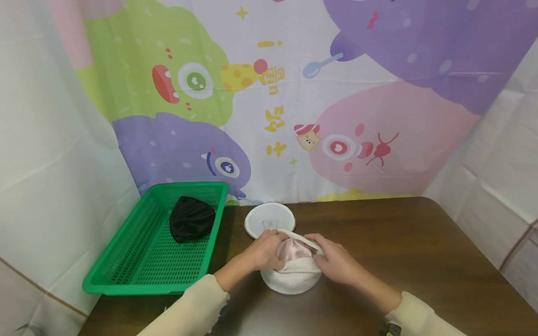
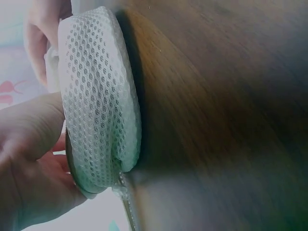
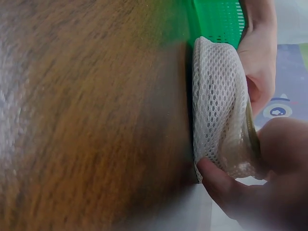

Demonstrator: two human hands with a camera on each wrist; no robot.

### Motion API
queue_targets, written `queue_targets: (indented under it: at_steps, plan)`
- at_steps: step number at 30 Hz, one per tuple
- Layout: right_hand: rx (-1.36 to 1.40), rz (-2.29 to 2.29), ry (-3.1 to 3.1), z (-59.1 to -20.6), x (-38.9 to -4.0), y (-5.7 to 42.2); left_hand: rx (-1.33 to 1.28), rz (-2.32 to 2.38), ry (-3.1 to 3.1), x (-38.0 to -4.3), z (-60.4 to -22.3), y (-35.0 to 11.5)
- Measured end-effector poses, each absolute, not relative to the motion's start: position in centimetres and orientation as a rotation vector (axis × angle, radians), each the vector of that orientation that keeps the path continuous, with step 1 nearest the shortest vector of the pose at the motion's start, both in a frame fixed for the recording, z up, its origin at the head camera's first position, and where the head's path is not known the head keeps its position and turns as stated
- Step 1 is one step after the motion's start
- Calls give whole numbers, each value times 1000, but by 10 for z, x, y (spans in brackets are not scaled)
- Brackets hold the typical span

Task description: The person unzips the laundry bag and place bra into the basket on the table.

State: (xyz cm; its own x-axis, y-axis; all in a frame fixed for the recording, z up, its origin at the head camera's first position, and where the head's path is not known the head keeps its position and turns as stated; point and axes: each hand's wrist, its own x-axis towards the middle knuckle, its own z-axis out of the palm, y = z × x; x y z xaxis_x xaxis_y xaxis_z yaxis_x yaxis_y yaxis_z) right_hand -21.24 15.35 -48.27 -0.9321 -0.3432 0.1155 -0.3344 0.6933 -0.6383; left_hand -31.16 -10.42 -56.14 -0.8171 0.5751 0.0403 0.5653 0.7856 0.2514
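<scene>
A round white mesh laundry bag (image 1: 292, 282) stands on the table in front of me, its top pulled open. Shiny pale pink fabric (image 1: 294, 250) shows inside it. My left hand (image 1: 265, 250) grips the bag's rim on the left, and my right hand (image 1: 339, 262) grips it on the right. Both wrist views show the honeycomb mesh side wall (image 2: 96, 91) resting on the wood. In the right wrist view, fingers (image 3: 219, 185) of the right hand bend against the bag's lower side. Just behind the bag lies a round white panel (image 1: 271, 218) with a small printed outline.
A green plastic basket (image 1: 153, 288) stands left of the bag, with a black shiny cloth item (image 1: 192, 219) in it. The brown wooden table (image 1: 378, 233) extends to the right. A cartoon-printed cloth (image 1: 269, 177) hangs behind, and white sheets flank both sides.
</scene>
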Motion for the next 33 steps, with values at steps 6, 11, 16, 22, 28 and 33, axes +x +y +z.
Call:
queue_targets:
  at_steps: [6, 11, 16, 22, 28, 33]
  plan:
    - [-474, -1164, 2862, -486, -213, 153, 915, 395, 2929, -309, -560, -102]
    - [-450, -1209, 2865, -488, -214, 152, 973, 380, 2988, -305, -562, -100]
    - [-466, -1200, 2876, -487, -215, 152, 1109, 328, 3063, -295, -558, -100]
    - [-465, -1178, 2894, -488, -215, 151, 1219, 240, 3100, -243, -491, -93]
    - [-447, -1170, 2890, -486, -215, 151, 1180, 209, 3103, -235, -484, -87]
    - [-457, -1180, 2879, -485, -215, 151, 1169, 205, 3113, -267, -533, -91]
